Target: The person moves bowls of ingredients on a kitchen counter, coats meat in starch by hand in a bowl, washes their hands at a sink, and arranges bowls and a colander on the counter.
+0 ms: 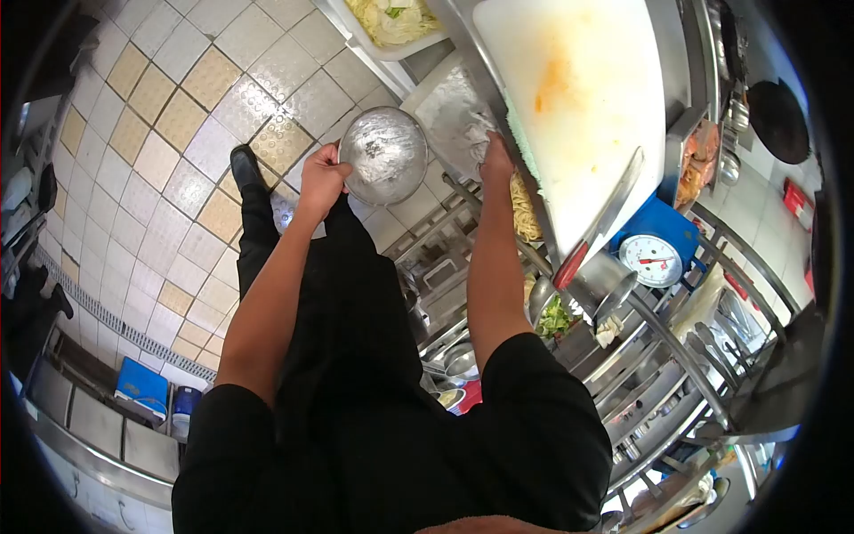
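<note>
My left hand [322,182] is closed on the rim of a round metal bowl [384,157], thumb over the edge. The bowl is held above the tiled floor, and a whitish smear or reflection shows inside it. Beside the counter, my right hand [496,162] is closed at the edge of a translucent plastic tub [438,96]. Crumpled whitish plastic [476,129] shows at its fingers, which are partly hidden. Yellow noodles [525,210] lie just below the counter edge, near my right wrist.
A white cutting board [587,98] with orange stains covers the counter. On its corner lies a red-handled knife [600,221]. A blue scale [654,249], a metal pot [594,287] and a tub of shredded cabbage [391,22] stand nearby. Metal rails and shelves line the right.
</note>
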